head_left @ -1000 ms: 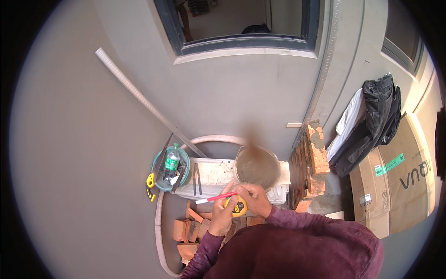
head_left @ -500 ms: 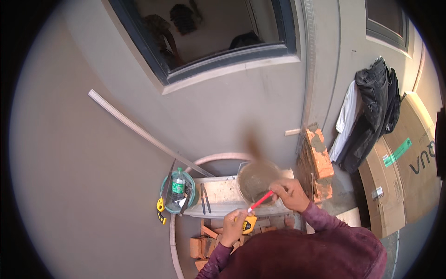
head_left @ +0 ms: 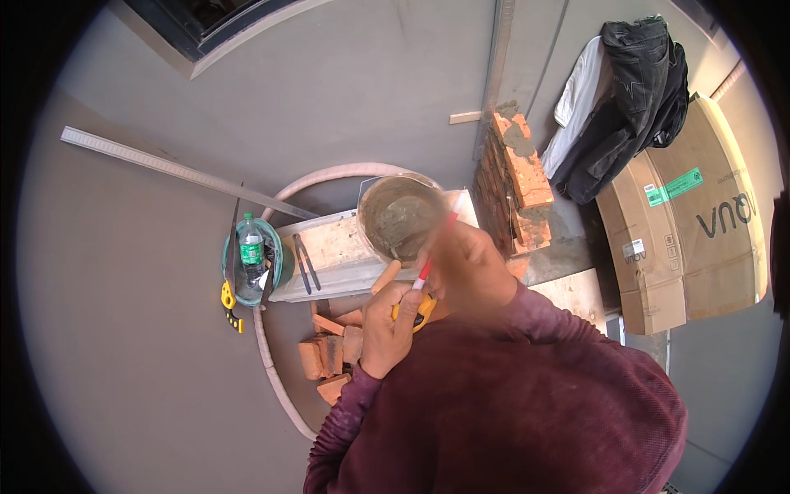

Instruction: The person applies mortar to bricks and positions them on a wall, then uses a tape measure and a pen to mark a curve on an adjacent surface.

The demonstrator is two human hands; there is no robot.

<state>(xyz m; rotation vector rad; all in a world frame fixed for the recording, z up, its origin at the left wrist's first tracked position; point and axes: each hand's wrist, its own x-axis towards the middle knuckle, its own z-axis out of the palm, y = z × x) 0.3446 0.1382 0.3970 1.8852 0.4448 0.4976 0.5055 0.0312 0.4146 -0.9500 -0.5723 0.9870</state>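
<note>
My left hand (head_left: 385, 333) is closed around a yellow-and-black tape measure (head_left: 425, 314), and its fingertips meet the lower white end of a slim red-and-white pen (head_left: 427, 267). Beside it, my right hand (head_left: 477, 262) has bent fingers closed at the pen, which slants up and to the right. A brown blurred smear covers part of that hand, so its exact grip is unclear. Just beyond both hands stands a bucket (head_left: 387, 216) with grey mortar inside. A wooden-looking handle end (head_left: 385, 277) shows near the bucket's front.
A board (head_left: 329, 251) under the bucket carries long-handled pliers (head_left: 307, 263). Left of it sits a teal bucket (head_left: 284, 263) with a bottle (head_left: 250, 240) and a yellow-handled saw (head_left: 230, 300). Bricks (head_left: 321, 356), a brick stack (head_left: 527, 169), hanging clothes (head_left: 629, 99) and a cardboard box (head_left: 683, 247) surround me.
The view has tilted down and shifted right. My hands have drawn closer together, and the pen has swung more upright. The tape measure stays in my left hand.
</note>
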